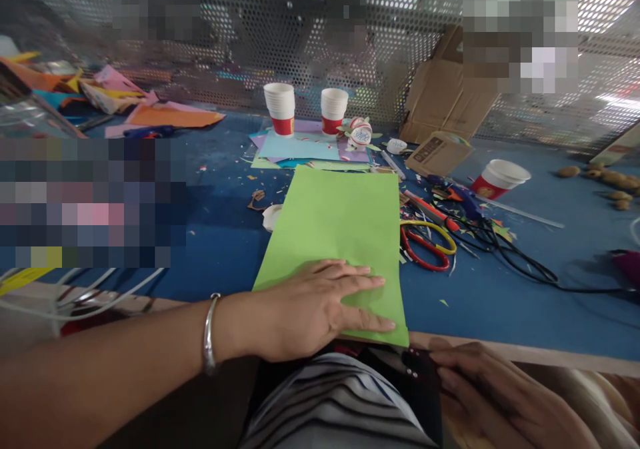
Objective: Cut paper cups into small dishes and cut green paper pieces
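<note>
A sheet of light green paper lies on the blue table, its near edge at the table's front edge. My left hand, a silver bangle on its wrist, rests flat on the lower part of the paper with fingers spread. Below the table edge, at the lower right, is my right hand. Its fingers are pressed together at a dark, white-dotted item close to the paper's near right corner. What they hold there is unclear. Scissors with red and yellow handles lie just right of the paper.
Two stacks of paper cups stand on coloured sheets behind the green paper. On the right are a glue gun with a black cord, a tipped cup, and cardboard. Paper scraps litter the table. Coloured paper sits at the back left.
</note>
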Motion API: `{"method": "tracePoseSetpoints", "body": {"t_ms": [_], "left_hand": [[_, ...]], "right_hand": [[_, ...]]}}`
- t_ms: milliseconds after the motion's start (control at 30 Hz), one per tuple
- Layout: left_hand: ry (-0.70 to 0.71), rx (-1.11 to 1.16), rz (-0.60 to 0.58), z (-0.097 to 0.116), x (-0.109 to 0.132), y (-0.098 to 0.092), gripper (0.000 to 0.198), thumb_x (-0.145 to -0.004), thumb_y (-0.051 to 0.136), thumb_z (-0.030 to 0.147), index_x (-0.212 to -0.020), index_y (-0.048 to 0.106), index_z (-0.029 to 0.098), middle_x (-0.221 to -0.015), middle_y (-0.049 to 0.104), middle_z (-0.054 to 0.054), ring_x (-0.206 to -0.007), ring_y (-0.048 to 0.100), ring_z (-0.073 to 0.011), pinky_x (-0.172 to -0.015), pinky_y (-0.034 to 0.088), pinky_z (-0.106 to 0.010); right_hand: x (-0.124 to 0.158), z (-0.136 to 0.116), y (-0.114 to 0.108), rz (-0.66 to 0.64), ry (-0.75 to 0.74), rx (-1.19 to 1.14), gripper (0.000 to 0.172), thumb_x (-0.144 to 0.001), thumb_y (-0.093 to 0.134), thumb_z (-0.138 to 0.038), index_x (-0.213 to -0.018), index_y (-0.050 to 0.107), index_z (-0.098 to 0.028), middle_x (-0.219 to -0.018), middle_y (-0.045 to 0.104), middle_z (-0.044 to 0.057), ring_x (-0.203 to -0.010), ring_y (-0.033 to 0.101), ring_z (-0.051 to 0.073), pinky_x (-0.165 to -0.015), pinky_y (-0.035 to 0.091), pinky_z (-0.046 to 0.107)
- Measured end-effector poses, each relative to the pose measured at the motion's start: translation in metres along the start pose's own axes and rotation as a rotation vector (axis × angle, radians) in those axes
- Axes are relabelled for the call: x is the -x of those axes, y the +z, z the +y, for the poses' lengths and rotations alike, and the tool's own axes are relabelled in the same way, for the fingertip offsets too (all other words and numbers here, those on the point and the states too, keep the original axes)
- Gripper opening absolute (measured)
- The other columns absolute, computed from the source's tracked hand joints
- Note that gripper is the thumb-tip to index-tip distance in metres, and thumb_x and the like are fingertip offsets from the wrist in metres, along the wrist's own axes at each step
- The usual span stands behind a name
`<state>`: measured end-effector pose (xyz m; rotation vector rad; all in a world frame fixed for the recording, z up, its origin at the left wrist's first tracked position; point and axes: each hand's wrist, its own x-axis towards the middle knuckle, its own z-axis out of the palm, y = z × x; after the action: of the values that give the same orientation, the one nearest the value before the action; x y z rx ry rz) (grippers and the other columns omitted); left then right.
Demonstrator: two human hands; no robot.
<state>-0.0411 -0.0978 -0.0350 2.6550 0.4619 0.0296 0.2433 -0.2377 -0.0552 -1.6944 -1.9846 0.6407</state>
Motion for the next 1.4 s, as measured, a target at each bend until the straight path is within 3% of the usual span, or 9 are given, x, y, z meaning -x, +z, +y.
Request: {"method": "tracePoseSetpoints", "body": {"t_ms": [200,667,867,1067,1400], "left_hand": [[-0.021,0.064,-0.119,-0.001,-0.004,-0.013,0.059,-0.094,0.045,0.013,-0.144,0.05,0.043,-0.166,0.027,0.0,-0.151,0.026,-0.0287,-0.119,0.027,-0.051],[0.004,0.077,-0.124,-0.003,-0.005,-0.014,0.063,-0.092,0.045,0.011,-0.148,0.045,0.039,-0.166,0.027,-0.002,-0.152,0.025,-0.0285,-0.119,0.027,-0.051],[0.0,0.134,-0.143,-0.002,-0.008,-0.021,0.063,-0.09,0.047,0.01,-0.15,0.045,0.032,-0.164,0.031,-0.005,-0.151,0.027,-0.0277,-0.12,0.026,-0.049],[0.022,0.115,-0.142,-0.004,-0.008,-0.02,0.069,-0.086,0.045,0.006,-0.152,0.041,0.027,-0.164,0.031,-0.006,-0.152,0.025,-0.0267,-0.121,0.026,-0.048],[0.043,0.12,-0.11,-0.006,-0.008,-0.018,0.069,-0.085,0.044,0.006,-0.151,0.043,0.025,-0.163,0.034,-0.007,-0.151,0.027,-0.0251,-0.12,0.027,-0.046]], "right_hand": [[-0.006,-0.012,0.005,0.049,-0.008,-0.042,0.017,-0.093,0.063,-0.034,-0.099,0.078,-0.029,-0.105,0.079,0.001,-0.092,0.077,0.017,-0.082,0.06,0.015],[-0.015,-0.035,0.025,0.121,-0.06,-0.057,0.016,-0.094,0.062,-0.035,-0.093,0.077,-0.03,-0.095,0.079,-0.001,-0.085,0.076,0.016,-0.08,0.06,0.019],[-0.019,-0.04,0.03,0.091,-0.067,-0.082,0.018,-0.095,0.06,-0.034,-0.098,0.077,-0.027,-0.094,0.079,0.002,-0.08,0.076,0.017,-0.07,0.061,0.019],[-0.021,-0.043,0.033,0.104,-0.129,-0.07,0.016,-0.095,0.06,-0.029,-0.098,0.076,-0.027,-0.093,0.077,0.001,-0.081,0.074,0.015,-0.079,0.059,0.018],[-0.029,-0.053,0.04,0.057,-0.14,-0.173,0.018,-0.096,0.058,-0.025,-0.101,0.075,-0.026,-0.087,0.075,0.001,-0.073,0.072,0.013,-0.07,0.057,0.017]]}}
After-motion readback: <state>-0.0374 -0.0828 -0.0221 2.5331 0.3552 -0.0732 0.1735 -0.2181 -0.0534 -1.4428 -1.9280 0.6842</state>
